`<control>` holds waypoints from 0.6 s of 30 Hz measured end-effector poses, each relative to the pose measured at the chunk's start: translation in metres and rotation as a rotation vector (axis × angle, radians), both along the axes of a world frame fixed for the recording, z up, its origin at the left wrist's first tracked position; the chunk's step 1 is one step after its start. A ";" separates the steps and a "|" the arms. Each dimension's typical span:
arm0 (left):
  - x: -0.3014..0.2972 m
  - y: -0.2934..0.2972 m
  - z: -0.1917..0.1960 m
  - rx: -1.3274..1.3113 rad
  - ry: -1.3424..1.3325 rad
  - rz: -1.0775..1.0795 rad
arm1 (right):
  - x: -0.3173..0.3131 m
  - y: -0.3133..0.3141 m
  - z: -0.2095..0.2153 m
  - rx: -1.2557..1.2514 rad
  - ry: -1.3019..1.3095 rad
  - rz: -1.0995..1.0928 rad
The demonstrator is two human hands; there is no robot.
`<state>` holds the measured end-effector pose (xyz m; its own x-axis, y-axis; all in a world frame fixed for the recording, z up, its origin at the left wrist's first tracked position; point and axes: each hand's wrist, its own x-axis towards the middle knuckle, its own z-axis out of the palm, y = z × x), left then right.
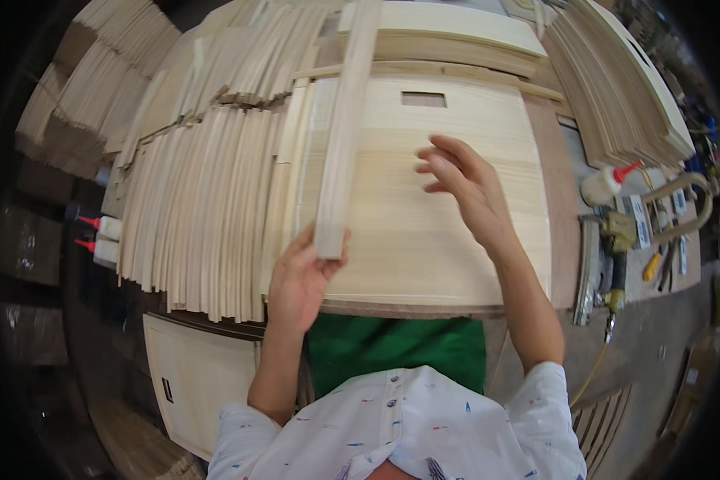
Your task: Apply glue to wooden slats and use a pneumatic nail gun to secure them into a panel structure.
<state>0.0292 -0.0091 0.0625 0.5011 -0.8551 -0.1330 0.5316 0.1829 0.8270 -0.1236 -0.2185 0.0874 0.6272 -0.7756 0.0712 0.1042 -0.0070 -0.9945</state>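
Observation:
My left hand [302, 276] grips the near end of a long pale wooden strip [346, 152], which runs away from me past the far edge of the view. Under and beside it lies a wide light wooden panel [440, 232] with a small rectangular slot near its far edge. My right hand [466, 180] hovers above the panel, slightly blurred, its fingers apart with nothing in them. Just left of the strip, thin wooden strips [286, 184] line the panel's left side.
Rows of wooden slats [200, 208] fill the left of the bench. Stacked boards [456, 32] stand at the back, more panels [616, 88] at the far right. A glue bottle [602, 186] and a nail gun [620, 232] with a hose lie on the right. Two red-tipped bottles [106, 228] sit left.

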 end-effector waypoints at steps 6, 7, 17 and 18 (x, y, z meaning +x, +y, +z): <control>-0.051 0.028 -0.018 0.063 0.235 -0.198 | 0.018 -0.006 -0.013 0.202 -0.147 -0.020; -0.054 0.030 -0.022 0.074 0.221 -0.219 | 0.015 -0.004 -0.018 0.202 -0.134 -0.030; -0.051 0.053 -0.033 0.216 -0.251 -0.151 | 0.026 0.011 -0.030 0.233 -0.038 -0.065; -0.050 0.055 -0.032 0.221 -0.244 -0.129 | 0.032 0.014 -0.031 0.241 -0.034 -0.067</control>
